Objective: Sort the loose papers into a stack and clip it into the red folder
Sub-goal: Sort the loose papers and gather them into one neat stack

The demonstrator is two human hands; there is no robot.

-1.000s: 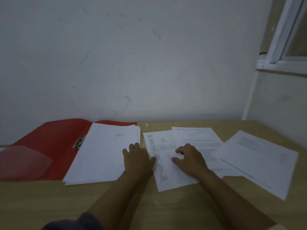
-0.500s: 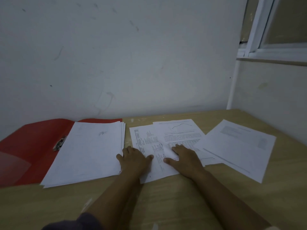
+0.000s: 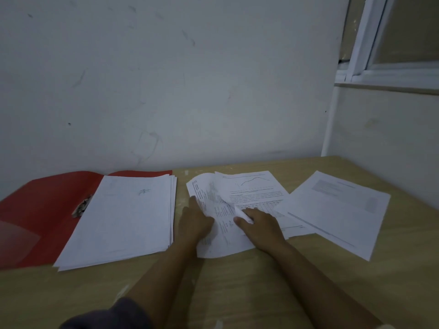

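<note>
the left hand grips the left edge of a printed sheet: the fingers go under the paper and the thumb lies on top of it. the right hand pinches a curled-up part of the same sheet between thumb and forefinger, close to the sheet's middle. both hands are closed on this one sheet. it sits between them, bent upward and not flat, and its near corner rests on the wooden table between the two wrists.

behind the right hand lies a chart sheet with a line graph at its top, partly covered by the printed sheet. to the right of it more loose sheets lie slanted on the table; how many they are i cannot tell.

just beside the left hand, on its left, a stack of papers lies on the open red folder. whether the hand touches the stack's right edge i cannot tell. a metal clip sits at the stack's left edge, on the fold of the folder; if it holds the stack i cannot tell. the folder's far edge reaches the grey wall. a dark sleeve shows at the bottom, and a white window frame at the upper right.
</note>
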